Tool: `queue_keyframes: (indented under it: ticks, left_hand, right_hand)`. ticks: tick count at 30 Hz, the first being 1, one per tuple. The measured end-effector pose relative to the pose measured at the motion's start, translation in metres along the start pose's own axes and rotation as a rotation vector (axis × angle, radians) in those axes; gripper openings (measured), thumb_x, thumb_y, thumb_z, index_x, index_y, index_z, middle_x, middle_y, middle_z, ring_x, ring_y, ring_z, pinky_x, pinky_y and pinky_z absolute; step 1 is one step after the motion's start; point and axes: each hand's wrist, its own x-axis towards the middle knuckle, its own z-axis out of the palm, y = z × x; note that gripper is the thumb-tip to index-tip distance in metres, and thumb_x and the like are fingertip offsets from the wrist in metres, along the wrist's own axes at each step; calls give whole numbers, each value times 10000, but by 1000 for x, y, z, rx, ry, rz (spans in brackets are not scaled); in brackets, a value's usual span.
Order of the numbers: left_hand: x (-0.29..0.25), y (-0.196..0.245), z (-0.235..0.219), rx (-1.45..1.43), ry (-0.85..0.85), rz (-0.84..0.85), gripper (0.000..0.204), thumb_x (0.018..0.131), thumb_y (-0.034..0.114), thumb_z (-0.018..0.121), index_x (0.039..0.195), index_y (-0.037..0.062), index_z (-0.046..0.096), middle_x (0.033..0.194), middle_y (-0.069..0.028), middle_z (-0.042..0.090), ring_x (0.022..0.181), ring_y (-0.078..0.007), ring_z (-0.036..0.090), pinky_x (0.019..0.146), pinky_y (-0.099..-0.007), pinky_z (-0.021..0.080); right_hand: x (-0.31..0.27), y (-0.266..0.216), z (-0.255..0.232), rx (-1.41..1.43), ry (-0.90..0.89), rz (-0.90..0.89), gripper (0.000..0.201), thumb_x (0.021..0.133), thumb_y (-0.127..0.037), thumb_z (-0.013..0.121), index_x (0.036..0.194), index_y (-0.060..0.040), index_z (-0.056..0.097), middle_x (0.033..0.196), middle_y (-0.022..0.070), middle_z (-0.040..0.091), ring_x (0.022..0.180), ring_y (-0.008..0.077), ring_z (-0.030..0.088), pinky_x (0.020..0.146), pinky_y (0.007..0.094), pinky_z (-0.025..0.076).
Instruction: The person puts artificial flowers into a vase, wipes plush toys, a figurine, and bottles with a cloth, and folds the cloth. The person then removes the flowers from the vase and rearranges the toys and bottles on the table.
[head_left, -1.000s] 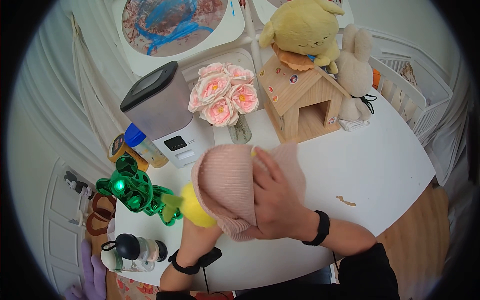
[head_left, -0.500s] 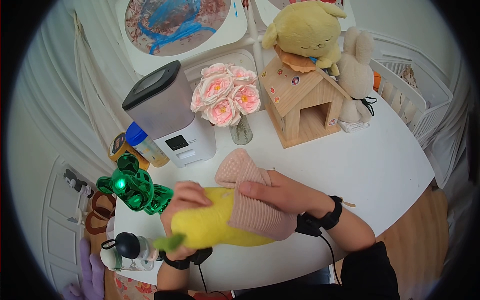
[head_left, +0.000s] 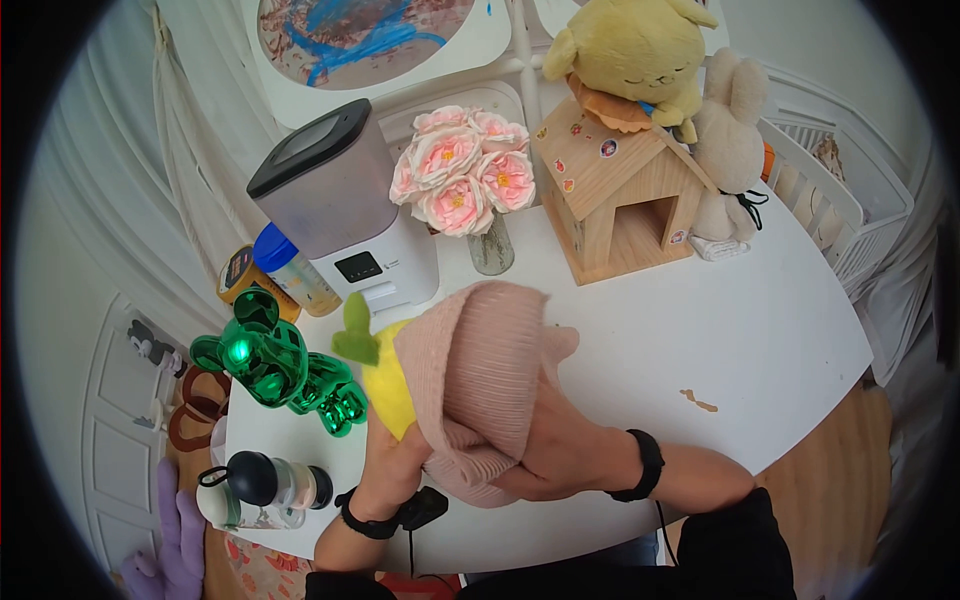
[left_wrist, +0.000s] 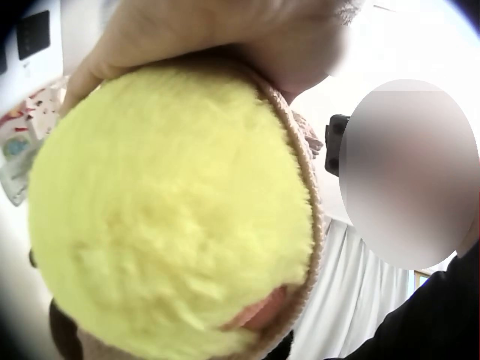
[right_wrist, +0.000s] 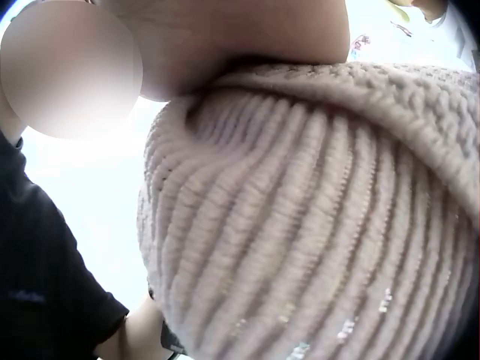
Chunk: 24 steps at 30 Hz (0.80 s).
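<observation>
In the head view, the yellow plush (head_left: 388,395) with its green leaf (head_left: 357,335) pokes from the left side of a pink ribbed cloth (head_left: 485,365), both above the white counter (head_left: 740,340). The left hand (head_left: 398,452) is directly beneath the plush, touching it, its fingers hidden. The right hand (head_left: 565,445) is against the right side of the cloth, fingers lost behind the folds, so whether they pinch or lie flat I cannot tell. A shiny green bear figure (head_left: 290,365) stands just beyond the left hand; a flower vase (head_left: 492,248) and a wooden house (head_left: 630,215) are farther back.

In the left wrist view, the plush's rounded yellow end fills much of the frame, rimmed by the cloth at right; the left hand wraps round its upper edge, gripping it.

In the right wrist view, the ribbed cloth bulges just below the right hand's base, touching it; no fingertips show.
</observation>
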Motion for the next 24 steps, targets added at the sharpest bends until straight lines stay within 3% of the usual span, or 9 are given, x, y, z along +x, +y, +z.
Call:
queue_keyframes:
  ticks: [5, 8, 12, 13, 14, 18, 20, 22, 24]
  left_hand:
    - [-9, 14, 12, -219, -5, -139, 687, 743, 154, 654, 1380, -24, 468, 1250, -101, 607, 1173, -189, 570, 1029, -328, 418]
    - [2, 20, 8, -235, -110, -26, 733, 724, 158, 683, 1398, -16, 454, 1291, -118, 582, 1190, -190, 562, 1041, -327, 415]
    - [19, 12, -8, -412, -327, 289, 590, 695, 165, 700, 1242, 43, 517, 1338, -217, 507, 1294, -388, 486, 1118, -510, 381]
    - [17, 15, -1, -433, -248, 259, 689, 622, 373, 713, 1213, 98, 490, 1268, -198, 485, 1263, -422, 481, 1075, -544, 413]
    - [18, 15, -2, -433, -244, 260, 689, 622, 373, 713, 1213, 98, 490, 1268, -198, 485, 1263, -422, 481, 1075, -544, 413]
    - [23, 8, -3, -568, -151, 157, 677, 744, 375, 687, 1315, 81, 472, 1363, -171, 477, 1278, -354, 490, 1027, -505, 467]
    - [28, 7, -10, -125, 214, 99, 588, 863, 281, 627, 1345, 0, 441, 1371, -167, 509, 1298, -276, 493, 1081, -443, 414]
    - [31, 7, -20, -2, 244, 67, 534, 926, 234, 559, 1383, -7, 426, 1347, -128, 539, 1275, -223, 513, 1061, -409, 420]
    - [31, -5, -29, -190, 175, 151, 546, 964, 290, 537, 1404, -11, 419, 1370, -112, 536, 1252, -220, 541, 1033, -393, 458]
  right_hand:
    - [4, 2, -12, 93, 70, 20, 599, 914, -370, 611, 1392, -29, 488, 1452, 262, 413, 1399, 498, 274, 1164, 638, 113]
    - [7, 0, -17, 130, 163, 168, 567, 932, -318, 613, 1382, 2, 484, 1455, 258, 405, 1383, 455, 326, 1169, 558, 186]
    - [4, 7, -26, 569, 343, 462, 457, 975, -291, 608, 1289, 33, 534, 1258, 175, 582, 1162, 254, 558, 1003, 390, 427]
    - [6, 8, -32, 701, 319, 590, 423, 987, -299, 605, 1247, 31, 560, 1170, 132, 639, 1065, 182, 608, 927, 337, 483]
    - [8, 8, -35, 702, 316, 590, 423, 987, -299, 605, 1247, 31, 560, 1170, 132, 639, 1065, 182, 608, 927, 337, 483]
    - [12, 5, -37, 830, 430, 656, 362, 988, -295, 627, 1153, 26, 607, 1054, 63, 680, 959, 103, 624, 812, 299, 523]
    - [12, 0, -33, 773, 518, 643, 349, 986, -289, 634, 1144, 22, 616, 1068, 62, 679, 966, 99, 623, 811, 303, 525]
    - [15, -6, -31, 496, 688, 520, 280, 968, -213, 643, 1127, 17, 624, 1044, 90, 695, 912, 166, 668, 787, 329, 537]
    - [1, -5, -26, 298, 549, 370, 285, 943, -168, 649, 1158, 17, 614, 1105, 141, 671, 975, 243, 662, 835, 363, 530]
